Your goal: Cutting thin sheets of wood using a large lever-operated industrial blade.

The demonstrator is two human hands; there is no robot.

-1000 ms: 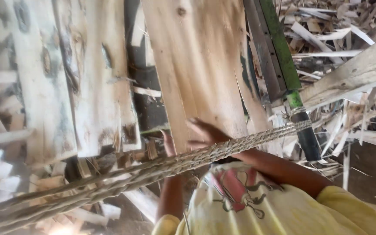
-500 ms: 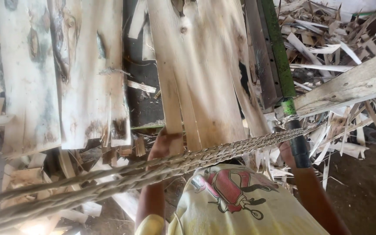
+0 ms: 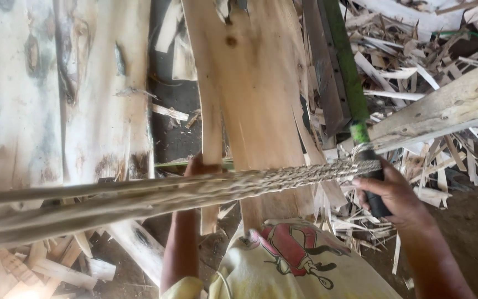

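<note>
A: Plank [image 3: 253, 94], pale and knotted, runs up the middle between weathered boards [image 3: 62, 94] and a dark green-edged bar [image 3: 338, 66].
B: And the hands?
A: The left hand [image 3: 197, 166] touches a narrow strip [image 3: 212, 144] at the plank's left edge; I cannot tell its grip, since a blurred rope [image 3: 195, 191] crosses it.
B: The right?
A: The right hand [image 3: 391, 194] is wrapped around a black handle [image 3: 377, 194].

Rope [image 3: 206, 191] crosses before plank [image 3: 250, 99]; scrap pile [image 3: 427, 66] crowds right.
</note>
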